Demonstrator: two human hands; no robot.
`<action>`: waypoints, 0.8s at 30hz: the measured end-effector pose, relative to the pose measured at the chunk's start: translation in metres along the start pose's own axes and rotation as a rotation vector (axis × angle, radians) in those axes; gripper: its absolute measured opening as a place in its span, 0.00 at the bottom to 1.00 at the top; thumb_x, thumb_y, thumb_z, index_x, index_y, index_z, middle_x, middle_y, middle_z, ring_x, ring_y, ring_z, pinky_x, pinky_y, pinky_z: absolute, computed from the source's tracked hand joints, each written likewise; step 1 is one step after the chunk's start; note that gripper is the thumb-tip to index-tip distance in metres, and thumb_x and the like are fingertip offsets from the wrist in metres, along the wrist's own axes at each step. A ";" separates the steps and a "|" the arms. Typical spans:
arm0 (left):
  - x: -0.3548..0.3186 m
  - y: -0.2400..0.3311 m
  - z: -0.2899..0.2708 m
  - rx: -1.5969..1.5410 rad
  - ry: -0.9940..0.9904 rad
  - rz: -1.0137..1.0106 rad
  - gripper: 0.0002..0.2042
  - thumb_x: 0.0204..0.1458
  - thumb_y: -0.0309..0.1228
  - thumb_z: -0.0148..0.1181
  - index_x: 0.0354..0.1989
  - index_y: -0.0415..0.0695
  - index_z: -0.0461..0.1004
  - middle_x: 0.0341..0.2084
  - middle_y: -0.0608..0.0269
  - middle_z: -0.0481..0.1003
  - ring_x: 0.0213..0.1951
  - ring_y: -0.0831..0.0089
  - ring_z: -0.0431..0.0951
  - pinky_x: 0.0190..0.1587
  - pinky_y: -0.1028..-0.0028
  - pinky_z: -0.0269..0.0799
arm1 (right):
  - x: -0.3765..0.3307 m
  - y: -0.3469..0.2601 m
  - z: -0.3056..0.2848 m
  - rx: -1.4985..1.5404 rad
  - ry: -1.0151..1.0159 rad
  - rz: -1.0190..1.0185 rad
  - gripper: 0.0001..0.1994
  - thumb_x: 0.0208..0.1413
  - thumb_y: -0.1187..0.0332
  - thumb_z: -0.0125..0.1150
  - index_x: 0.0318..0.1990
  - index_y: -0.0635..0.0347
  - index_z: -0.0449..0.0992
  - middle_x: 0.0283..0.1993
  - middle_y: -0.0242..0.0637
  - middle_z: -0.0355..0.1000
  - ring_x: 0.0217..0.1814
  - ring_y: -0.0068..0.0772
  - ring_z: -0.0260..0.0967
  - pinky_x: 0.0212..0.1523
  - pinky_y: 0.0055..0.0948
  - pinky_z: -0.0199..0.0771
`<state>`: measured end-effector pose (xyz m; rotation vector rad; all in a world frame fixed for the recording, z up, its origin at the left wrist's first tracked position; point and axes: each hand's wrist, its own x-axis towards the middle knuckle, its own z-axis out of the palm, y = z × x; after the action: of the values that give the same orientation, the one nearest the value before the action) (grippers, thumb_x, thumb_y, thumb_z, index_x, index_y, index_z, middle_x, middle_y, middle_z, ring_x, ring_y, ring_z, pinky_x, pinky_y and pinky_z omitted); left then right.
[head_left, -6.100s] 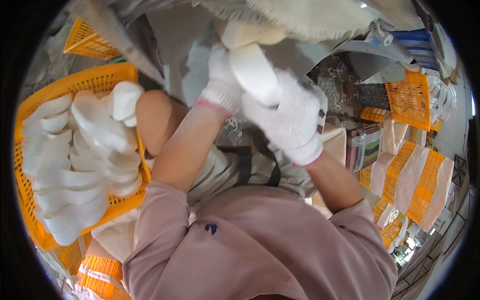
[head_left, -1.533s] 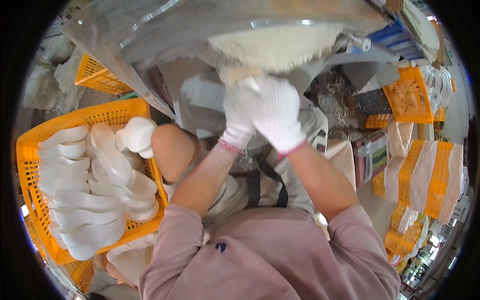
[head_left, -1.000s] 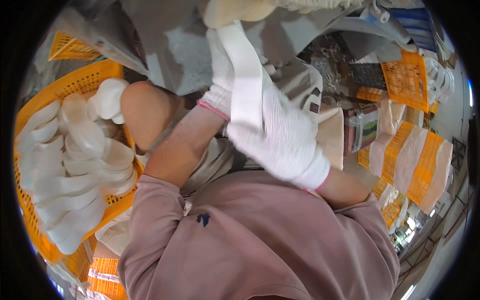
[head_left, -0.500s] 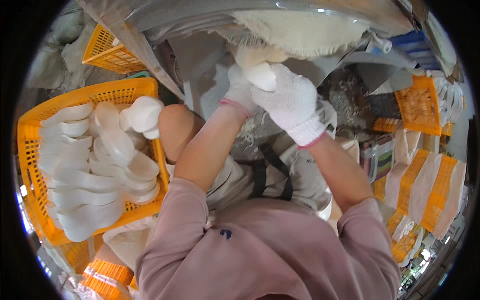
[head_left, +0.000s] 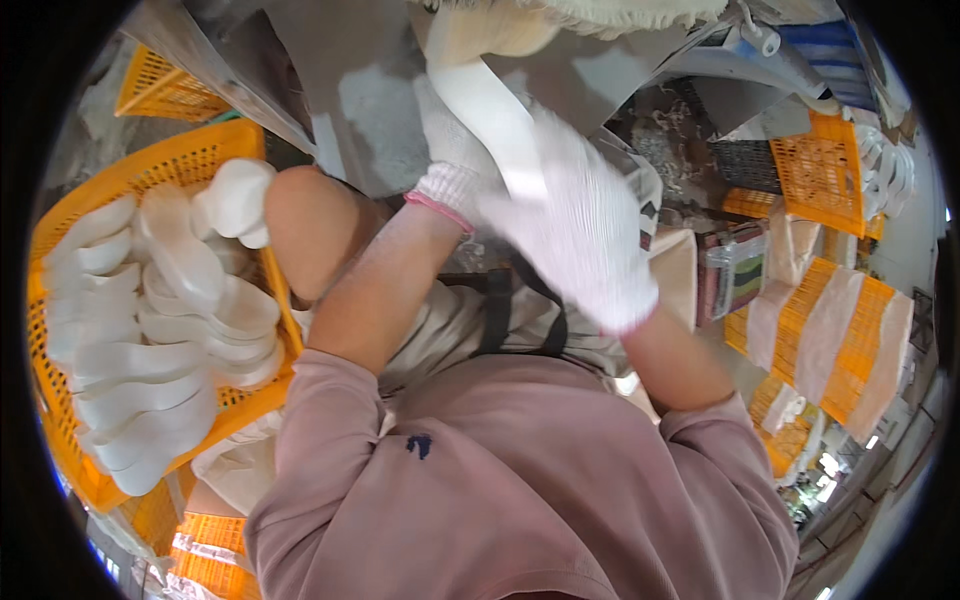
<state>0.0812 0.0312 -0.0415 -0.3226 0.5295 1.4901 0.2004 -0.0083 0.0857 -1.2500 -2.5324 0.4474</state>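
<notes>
Both my hands wear white knit gloves. A long white shoe sole (head_left: 487, 108) slants between them, its upper end against or just below a rounded beige pad (head_left: 490, 32) on the grey machine. My left hand (head_left: 450, 135) grips the sole from its left side, with the fingers mostly hidden behind it. Around its lower right part is my right hand (head_left: 590, 220), closed and blurred by motion. Many similar white shoe soles (head_left: 180, 390) lie stacked in an orange plastic basket (head_left: 275, 345) to my left.
Grey sheet panels (head_left: 365, 110) and a fringed cream cloth (head_left: 640, 12) are in front of me. Another orange basket (head_left: 172, 85) stands far left. On the right are an orange crate (head_left: 815, 175) with white pieces beside it and striped orange-and-white sacking (head_left: 815, 335).
The view has shifted, so the basket sits further left. The sole now shows much more of its length, and my right hand has moved down along it.
</notes>
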 end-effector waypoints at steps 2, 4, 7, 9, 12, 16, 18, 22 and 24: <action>0.006 0.010 0.005 -0.042 -0.028 -0.019 0.39 0.60 0.73 0.39 0.45 0.46 0.76 0.36 0.59 0.78 0.40 0.57 0.80 0.48 0.58 0.78 | -0.026 -0.005 -0.007 -0.118 -0.142 0.047 0.19 0.55 0.61 0.68 0.51 0.58 0.78 0.39 0.49 0.77 0.40 0.54 0.79 0.41 0.47 0.80; 0.014 0.022 0.012 -0.013 -0.280 0.092 0.33 0.65 0.62 0.39 0.52 0.41 0.72 0.44 0.50 0.78 0.45 0.50 0.80 0.52 0.53 0.78 | -0.013 0.003 0.004 -0.094 -0.047 -0.017 0.14 0.54 0.63 0.66 0.45 0.57 0.81 0.35 0.48 0.76 0.38 0.53 0.79 0.39 0.47 0.81; 0.020 0.027 0.009 0.423 -0.352 0.357 0.31 0.72 0.53 0.38 0.63 0.35 0.66 0.54 0.38 0.76 0.53 0.41 0.79 0.65 0.44 0.75 | 0.024 0.013 -0.001 -0.038 -0.165 -0.120 0.12 0.53 0.64 0.64 0.43 0.57 0.81 0.32 0.48 0.77 0.31 0.54 0.77 0.34 0.52 0.78; 0.019 0.017 0.000 0.027 -0.583 -0.020 0.34 0.72 0.56 0.37 0.67 0.34 0.65 0.56 0.35 0.76 0.55 0.39 0.79 0.67 0.42 0.73 | -0.013 -0.009 -0.020 -0.176 -0.094 -0.115 0.19 0.53 0.63 0.64 0.52 0.60 0.78 0.32 0.49 0.77 0.31 0.54 0.77 0.33 0.52 0.78; 0.004 -0.010 -0.018 -0.321 -0.575 -0.257 0.40 0.70 0.65 0.35 0.68 0.37 0.67 0.58 0.36 0.75 0.58 0.38 0.78 0.67 0.40 0.72 | -0.053 -0.008 -0.026 -0.180 -0.202 0.098 0.22 0.54 0.62 0.68 0.55 0.62 0.78 0.31 0.47 0.76 0.33 0.56 0.77 0.36 0.51 0.78; -0.025 -0.027 -0.021 0.013 -0.044 0.145 0.38 0.70 0.67 0.38 0.68 0.46 0.71 0.64 0.51 0.76 0.64 0.53 0.75 0.70 0.54 0.70 | -0.089 0.013 -0.027 0.857 -0.199 0.560 0.19 0.59 0.69 0.65 0.58 0.63 0.80 0.45 0.49 0.82 0.45 0.36 0.83 0.44 0.38 0.83; -0.029 -0.021 -0.011 -0.007 -0.063 0.165 0.36 0.72 0.63 0.36 0.69 0.43 0.70 0.65 0.52 0.75 0.63 0.53 0.76 0.70 0.57 0.69 | -0.093 0.023 -0.023 1.351 -0.027 0.805 0.18 0.61 0.71 0.64 0.57 0.62 0.81 0.50 0.49 0.82 0.51 0.35 0.82 0.47 0.37 0.83; -0.021 0.011 0.016 0.064 -0.040 0.243 0.32 0.73 0.58 0.39 0.67 0.41 0.71 0.62 0.54 0.76 0.62 0.57 0.76 0.68 0.62 0.70 | -0.082 0.051 -0.016 0.447 -0.100 0.239 0.17 0.61 0.76 0.57 0.57 0.67 0.81 0.59 0.47 0.79 0.62 0.43 0.77 0.63 0.42 0.76; -0.033 0.025 0.025 0.320 0.183 0.360 0.30 0.74 0.54 0.40 0.63 0.39 0.74 0.58 0.53 0.78 0.59 0.60 0.76 0.65 0.62 0.71 | -0.079 0.068 -0.019 0.014 -0.218 -0.115 0.18 0.62 0.78 0.54 0.59 0.68 0.80 0.61 0.49 0.77 0.64 0.46 0.74 0.67 0.43 0.73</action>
<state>0.0596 0.0175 -0.0005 -0.1145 1.0007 1.6972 0.3024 -0.0296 0.0676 -1.0966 -2.7585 0.6032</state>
